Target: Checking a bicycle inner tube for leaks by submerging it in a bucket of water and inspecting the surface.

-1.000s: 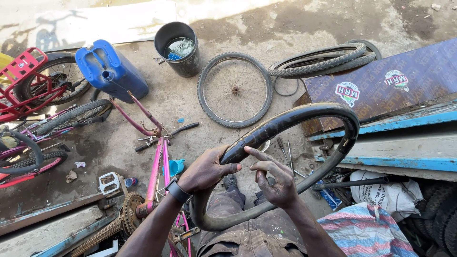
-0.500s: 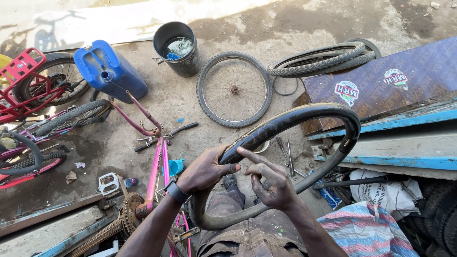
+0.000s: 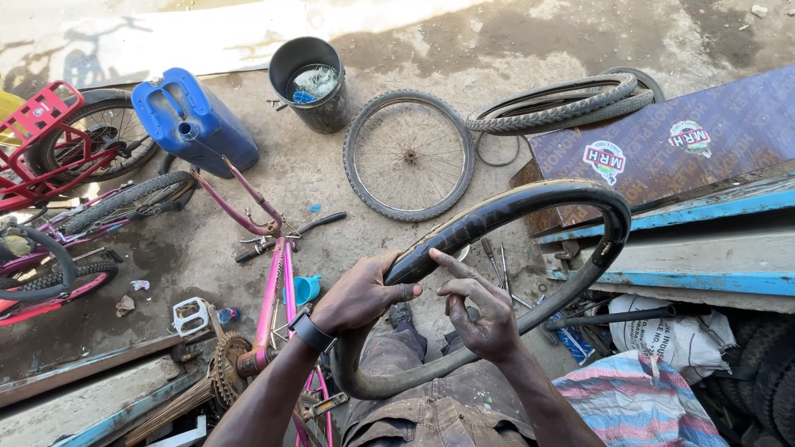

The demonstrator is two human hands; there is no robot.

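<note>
The right hand point(image 3: 479, 319) has lifted its fingers off the tyre point(image 3: 530, 207), grip apart; left hand point(image 3: 360, 291) stays clamped on the tyre.

Open-air bicycle repair yard: spoked wheel point(image 3: 409, 155), loose tyres point(image 3: 563, 101), pink bicycle frame point(image 3: 269, 285), scattered tools point(image 3: 497, 261).

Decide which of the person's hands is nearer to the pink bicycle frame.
Left. The left hand grips the black tyre just right of the pink bicycle frame; the right hand is farther right, fingers spread beside the tyre.
</note>
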